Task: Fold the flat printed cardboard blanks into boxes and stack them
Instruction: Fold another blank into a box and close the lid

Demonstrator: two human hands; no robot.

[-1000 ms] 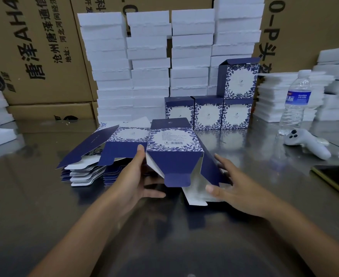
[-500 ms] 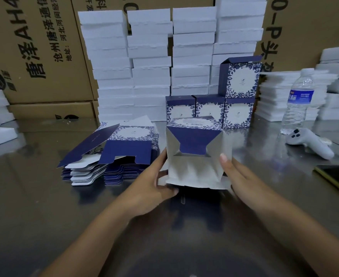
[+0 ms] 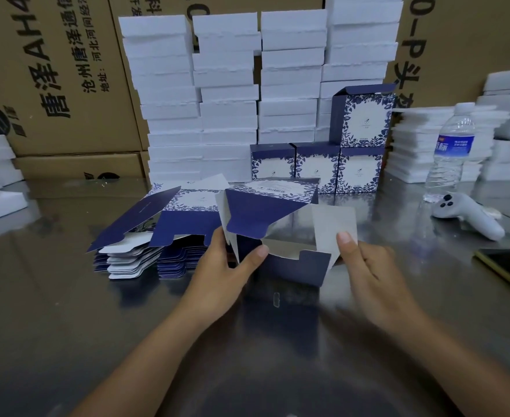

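Navy-and-white cardboard, a half-formed box (image 3: pixel 273 203), sits at the middle of the surface (image 3: pixel 67 311), open end facing the near edge, flaps splayed. The left grip (image 3: pixel 223 266) is clamped on its left side flap; the right grip (image 3: pixel 368 266) pinches the white right flap. Flat blanks (image 3: pixel 145 254) lie piled just left. Finished boxes (image 3: pixel 317 167) stand stacked toward the far edge.
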